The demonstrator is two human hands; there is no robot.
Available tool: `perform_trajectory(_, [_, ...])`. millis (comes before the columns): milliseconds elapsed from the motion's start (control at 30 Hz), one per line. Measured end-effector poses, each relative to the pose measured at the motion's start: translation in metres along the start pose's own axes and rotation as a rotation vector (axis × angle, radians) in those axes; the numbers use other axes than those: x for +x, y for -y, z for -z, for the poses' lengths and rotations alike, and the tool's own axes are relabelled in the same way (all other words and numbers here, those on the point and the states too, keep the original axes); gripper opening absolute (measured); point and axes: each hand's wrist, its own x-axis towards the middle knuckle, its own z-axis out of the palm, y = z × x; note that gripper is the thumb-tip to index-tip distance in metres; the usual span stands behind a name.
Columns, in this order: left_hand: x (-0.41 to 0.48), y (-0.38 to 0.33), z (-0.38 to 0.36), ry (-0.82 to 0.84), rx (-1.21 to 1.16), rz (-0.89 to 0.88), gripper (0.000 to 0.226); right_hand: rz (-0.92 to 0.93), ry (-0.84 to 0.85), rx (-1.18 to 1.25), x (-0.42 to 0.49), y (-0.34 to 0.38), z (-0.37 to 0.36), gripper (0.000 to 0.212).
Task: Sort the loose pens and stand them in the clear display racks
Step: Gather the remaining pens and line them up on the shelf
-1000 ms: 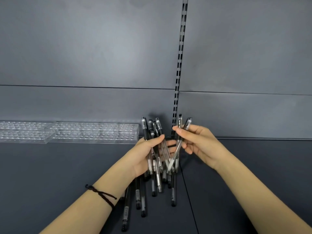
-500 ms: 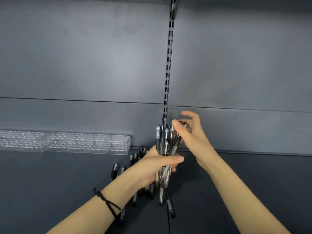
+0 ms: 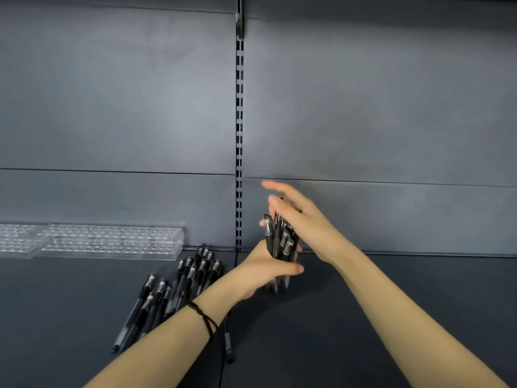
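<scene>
Left hand [image 3: 263, 271] curled round an upright bundle of pens [image 3: 279, 239]; right hand [image 3: 302, 219], fingers straight, rests on their tops. Loose pens [image 3: 193, 275] lie on the shelf [image 3: 56, 303], near clear racks [image 3: 112, 242]

Dim, even, cool-grey light. I note a soft brighter patch on the back panel [image 3: 173, 113], left of centre, falling off to near black along the top edge. Shadows on the shelf [image 3: 363, 317] are faint and soft-edged. Small glints sparkle across the clear racks [image 3: 112, 242]. Motion blur: the right hand [image 3: 302, 219] smears at the fingertips [image 3: 267, 184], and the lower ends of the held pens [image 3: 279, 239] are streaked. The loose pens [image 3: 195, 273] read fairly sharp. Panel seams bow slightly toward the frame edges.
</scene>
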Motion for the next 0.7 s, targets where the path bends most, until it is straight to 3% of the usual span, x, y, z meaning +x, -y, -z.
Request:
perform_trajectory(133, [-0.001,0.010,-0.005,0.037,0.072,0.045,0.016,-0.067,0.067,-0.141,0.003,-0.012,0.001,0.038])
perform_trajectory(233, [-0.002,0.010,-0.004,0.032,0.000,0.043,0.010,-0.076,0.068,0.024,0.007,-0.007,0.007,0.044])
perform_trajectory(367, [-0.005,0.012,-0.005,0.072,-0.109,0.055,0.013,-0.001,0.085,-0.075,0.008,-0.015,0.006,0.007])
perform_trajectory(500, [-0.006,0.005,-0.003,0.147,-0.108,0.089,0.018,-0.026,-0.154,0.007,0.013,-0.028,0.003,0.023])
perform_trajectory(600, [-0.008,-0.006,-0.006,0.173,-0.139,0.111,0.020,-0.095,-0.337,0.196,0.020,-0.029,-0.001,0.039])
perform_trajectory(700, [-0.015,-0.014,0.004,0.126,-0.258,0.148,0.021,-0.143,-0.375,0.298,0.032,-0.017,-0.014,0.042])
